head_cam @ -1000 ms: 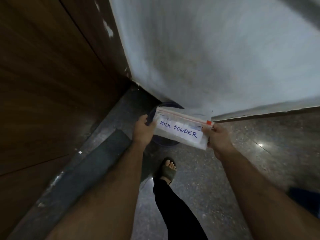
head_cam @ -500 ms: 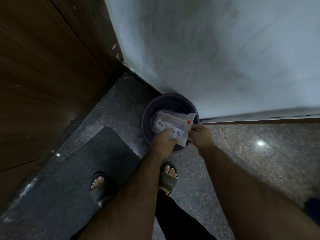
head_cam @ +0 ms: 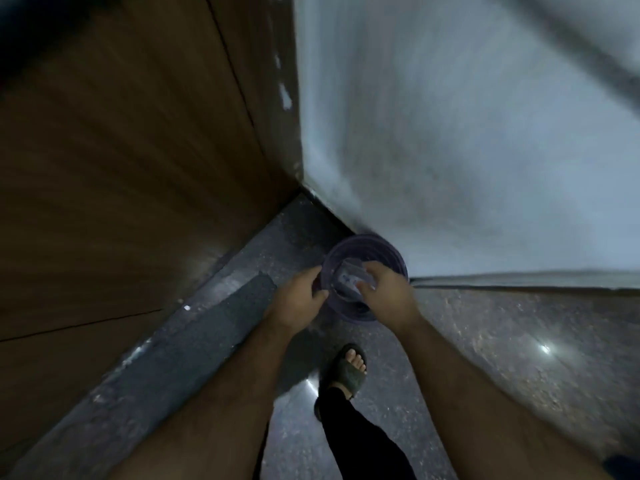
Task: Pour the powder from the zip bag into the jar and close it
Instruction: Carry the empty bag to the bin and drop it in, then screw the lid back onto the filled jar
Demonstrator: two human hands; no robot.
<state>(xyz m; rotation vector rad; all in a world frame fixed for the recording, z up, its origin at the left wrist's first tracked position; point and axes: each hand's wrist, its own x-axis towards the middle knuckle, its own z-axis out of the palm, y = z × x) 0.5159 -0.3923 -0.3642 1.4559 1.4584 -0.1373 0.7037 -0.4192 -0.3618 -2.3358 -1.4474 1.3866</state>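
Both my hands over the purple bin: right hand pinching the crumpled zip bag, left hand loosely curled beside it.

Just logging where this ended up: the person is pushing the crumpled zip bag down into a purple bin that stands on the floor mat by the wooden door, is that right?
Not quite. In the head view the purple bin stands on the bare speckled floor against the white wall, beside the floor mat, not on it. The rest holds: the right hand presses the crumpled zip bag into it.
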